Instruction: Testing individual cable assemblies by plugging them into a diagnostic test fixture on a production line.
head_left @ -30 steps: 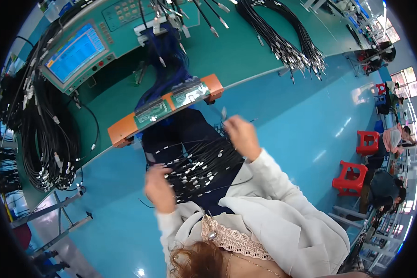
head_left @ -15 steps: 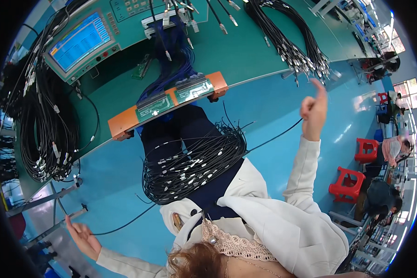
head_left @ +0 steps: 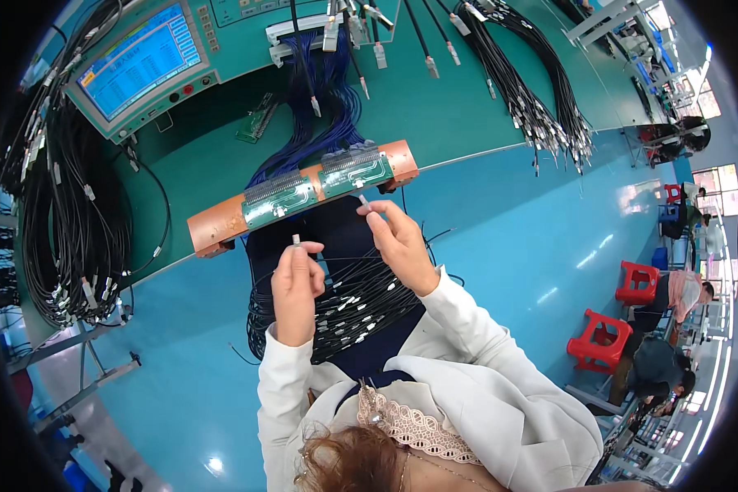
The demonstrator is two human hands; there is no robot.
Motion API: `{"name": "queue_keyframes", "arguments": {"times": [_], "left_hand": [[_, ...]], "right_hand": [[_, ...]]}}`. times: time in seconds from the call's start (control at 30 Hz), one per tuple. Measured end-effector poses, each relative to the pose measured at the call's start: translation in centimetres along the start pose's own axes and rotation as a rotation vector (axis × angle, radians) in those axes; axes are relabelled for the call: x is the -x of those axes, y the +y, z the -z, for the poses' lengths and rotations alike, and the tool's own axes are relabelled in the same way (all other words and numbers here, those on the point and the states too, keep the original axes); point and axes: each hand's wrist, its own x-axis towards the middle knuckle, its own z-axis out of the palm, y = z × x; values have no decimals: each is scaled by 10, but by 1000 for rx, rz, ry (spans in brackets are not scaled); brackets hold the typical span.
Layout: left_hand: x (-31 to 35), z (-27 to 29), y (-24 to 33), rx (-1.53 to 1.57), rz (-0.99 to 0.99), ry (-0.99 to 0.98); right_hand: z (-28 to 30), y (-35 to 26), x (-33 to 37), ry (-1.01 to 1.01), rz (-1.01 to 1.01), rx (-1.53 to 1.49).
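Observation:
My left hand (head_left: 297, 289) pinches a small connector (head_left: 296, 240) upright between thumb and fingers. In my right hand (head_left: 403, 246) another cable connector (head_left: 364, 201) is gripped at the fingertips, its end pointing up. Both connectors are just short of an orange-brown bar (head_left: 215, 221) along the table edge. Mounted on that bar are a left green circuit board (head_left: 280, 202) and a right green circuit board (head_left: 356, 174), with blue wires (head_left: 328, 115) running back from them. A bundle of black cables (head_left: 344, 328) with pale tags lies across my lap, partly behind my hands.
A tester with a lit screen (head_left: 139, 57) stands at the table's back left. Black cable bundles hang at the left (head_left: 82, 221) and lie at the right (head_left: 541, 98). A loose circuit board (head_left: 258, 119) rests behind the bar. Red stools (head_left: 600, 340) and seated people are far right.
Both hands have come in from wide apart at the sides to the front of the bar. The cable stretched out to both sides is now drawn in, its connectors at my fingertips.

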Motion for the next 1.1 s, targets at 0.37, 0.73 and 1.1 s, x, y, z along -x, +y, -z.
{"name": "queue_keyframes", "arguments": {"times": [0.37, 0.73, 1.1], "left_hand": [[-11, -7, -6, 73, 82, 64], [-17, -4, -2, 233, 100, 44], [-27, 6, 7, 279, 84, 61]], "right_hand": [[-11, 12, -16, 197, 94, 209], [-19, 0, -21, 130, -86, -102], [-19, -5, -23, 86, -176, -205]]}}
